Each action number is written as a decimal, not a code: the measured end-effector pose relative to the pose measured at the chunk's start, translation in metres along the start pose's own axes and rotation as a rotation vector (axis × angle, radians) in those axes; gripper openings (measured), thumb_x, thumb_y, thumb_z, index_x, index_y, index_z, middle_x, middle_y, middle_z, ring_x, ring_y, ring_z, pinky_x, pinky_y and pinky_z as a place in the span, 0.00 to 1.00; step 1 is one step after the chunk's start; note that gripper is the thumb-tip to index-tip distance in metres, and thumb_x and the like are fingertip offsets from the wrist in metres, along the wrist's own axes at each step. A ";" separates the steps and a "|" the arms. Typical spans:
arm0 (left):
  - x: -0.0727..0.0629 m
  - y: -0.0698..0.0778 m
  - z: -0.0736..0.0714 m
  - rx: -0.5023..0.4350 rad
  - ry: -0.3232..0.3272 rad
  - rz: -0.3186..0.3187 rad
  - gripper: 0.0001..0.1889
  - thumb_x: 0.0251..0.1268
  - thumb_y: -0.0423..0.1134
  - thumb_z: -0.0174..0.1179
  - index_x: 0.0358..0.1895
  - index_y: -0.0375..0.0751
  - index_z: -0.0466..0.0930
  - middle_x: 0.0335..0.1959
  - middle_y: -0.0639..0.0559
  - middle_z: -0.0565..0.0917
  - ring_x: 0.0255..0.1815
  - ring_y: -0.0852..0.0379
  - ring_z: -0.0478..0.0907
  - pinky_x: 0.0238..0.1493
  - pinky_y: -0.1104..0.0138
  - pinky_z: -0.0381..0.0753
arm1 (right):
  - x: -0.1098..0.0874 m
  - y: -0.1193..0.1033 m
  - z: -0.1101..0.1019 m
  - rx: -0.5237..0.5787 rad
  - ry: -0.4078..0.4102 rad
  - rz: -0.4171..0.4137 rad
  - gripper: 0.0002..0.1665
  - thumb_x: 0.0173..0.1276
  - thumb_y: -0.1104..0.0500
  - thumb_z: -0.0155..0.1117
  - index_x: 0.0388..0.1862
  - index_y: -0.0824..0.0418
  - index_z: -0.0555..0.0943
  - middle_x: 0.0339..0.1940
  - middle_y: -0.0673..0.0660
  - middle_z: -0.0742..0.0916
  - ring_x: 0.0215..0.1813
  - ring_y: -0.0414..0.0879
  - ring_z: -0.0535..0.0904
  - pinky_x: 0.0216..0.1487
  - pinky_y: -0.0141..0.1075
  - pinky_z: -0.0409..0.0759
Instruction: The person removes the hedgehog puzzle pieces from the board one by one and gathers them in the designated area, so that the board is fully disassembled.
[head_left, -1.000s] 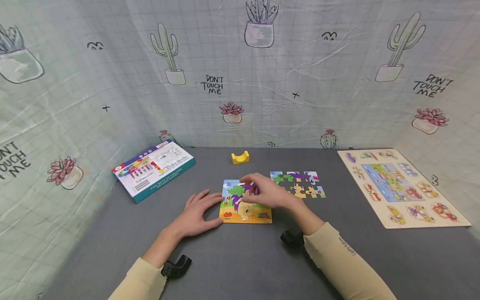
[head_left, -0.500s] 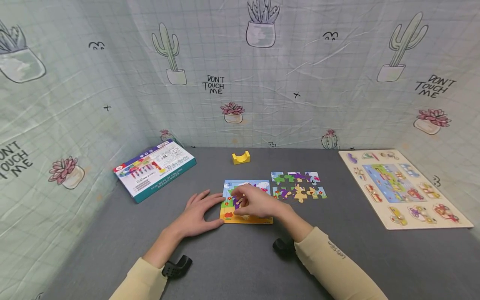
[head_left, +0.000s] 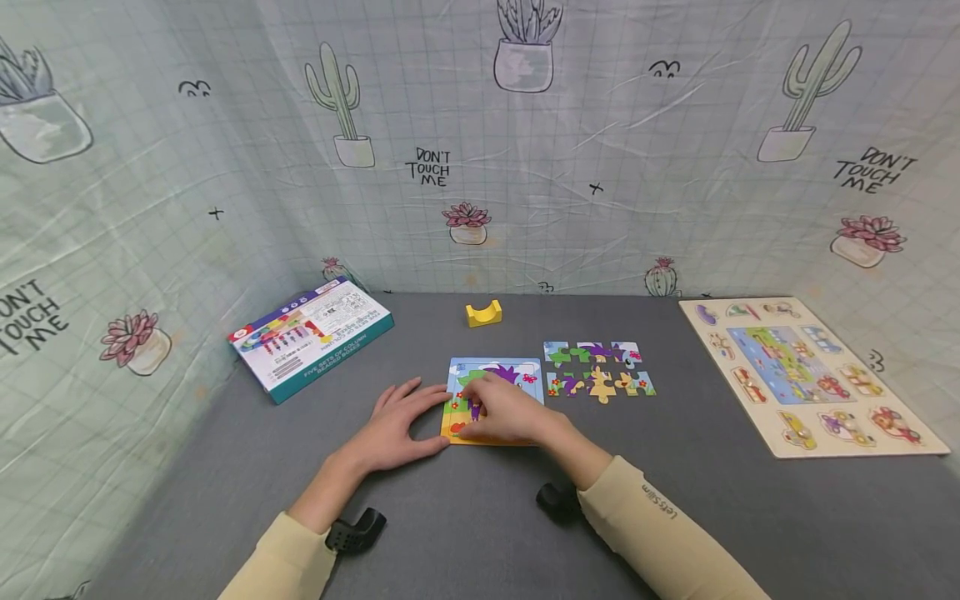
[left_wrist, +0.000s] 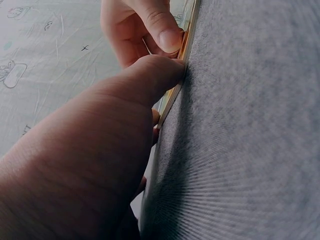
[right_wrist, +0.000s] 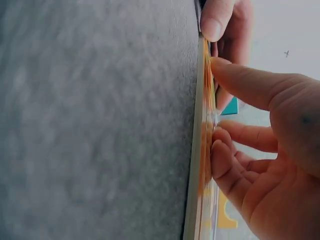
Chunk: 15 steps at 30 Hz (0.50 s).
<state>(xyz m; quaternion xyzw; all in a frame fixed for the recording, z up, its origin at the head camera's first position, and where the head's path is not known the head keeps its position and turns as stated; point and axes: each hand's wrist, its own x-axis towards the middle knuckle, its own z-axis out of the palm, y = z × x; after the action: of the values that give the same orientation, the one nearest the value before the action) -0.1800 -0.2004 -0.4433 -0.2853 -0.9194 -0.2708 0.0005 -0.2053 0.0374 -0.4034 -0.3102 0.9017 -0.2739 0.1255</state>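
Note:
On the grey table lies a small picture puzzle board (head_left: pixel 529 374), blue at the top and orange at the bottom. My left hand (head_left: pixel 401 427) rests on the table with fingers spread, fingertips and thumb tip at the board's left edge. My right hand (head_left: pixel 506 410) is over the board and covers much of its picture. Its thumb (right_wrist: pixel 245 82) and bent fingers (right_wrist: pixel 227 167) meet the board's face at separate spots, on the left part of the picture. I cannot tell whether a puzzle piece is between them. Loose puzzle pieces (head_left: pixel 601 385) lie in two rows to the board's right.
A flat box (head_left: pixel 315 337) with a teal side stands at back left. Behind the puzzle board is a yellow arched block (head_left: pixel 483 313). A large wooden puzzle board (head_left: pixel 765 417) lies at far right. A patterned cloth (head_left: pixel 555 233) hangs around the table.
My right hand has moved down and left over the puzzle board, uncovering its upper right part and the loose pieces beside it. My left hand has stayed at the left edge.

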 end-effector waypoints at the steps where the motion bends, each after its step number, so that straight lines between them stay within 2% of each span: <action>1: 0.000 0.000 0.000 -0.001 -0.001 -0.001 0.34 0.64 0.56 0.66 0.72 0.49 0.73 0.73 0.52 0.70 0.79 0.37 0.51 0.72 0.35 0.39 | 0.001 -0.001 0.001 -0.011 0.001 0.012 0.30 0.63 0.49 0.76 0.58 0.65 0.80 0.51 0.55 0.80 0.45 0.44 0.75 0.50 0.39 0.78; 9: 0.000 -0.001 0.000 -0.009 -0.003 -0.003 0.35 0.64 0.57 0.66 0.72 0.49 0.73 0.74 0.52 0.69 0.79 0.38 0.51 0.72 0.35 0.38 | 0.003 -0.008 0.003 -0.064 -0.010 0.075 0.32 0.63 0.48 0.77 0.58 0.64 0.79 0.51 0.56 0.79 0.44 0.46 0.75 0.52 0.42 0.79; 15: 0.000 -0.001 0.000 -0.005 -0.003 0.005 0.34 0.64 0.57 0.66 0.72 0.49 0.73 0.74 0.52 0.69 0.78 0.37 0.51 0.72 0.35 0.39 | 0.002 -0.007 0.005 -0.051 0.007 0.058 0.30 0.63 0.50 0.77 0.58 0.63 0.77 0.47 0.54 0.78 0.43 0.45 0.74 0.49 0.41 0.78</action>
<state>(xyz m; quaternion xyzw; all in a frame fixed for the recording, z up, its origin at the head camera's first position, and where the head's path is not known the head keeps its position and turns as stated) -0.1804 -0.2009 -0.4437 -0.2878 -0.9181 -0.2726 -0.0008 -0.2015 0.0294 -0.4037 -0.2858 0.9175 -0.2480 0.1222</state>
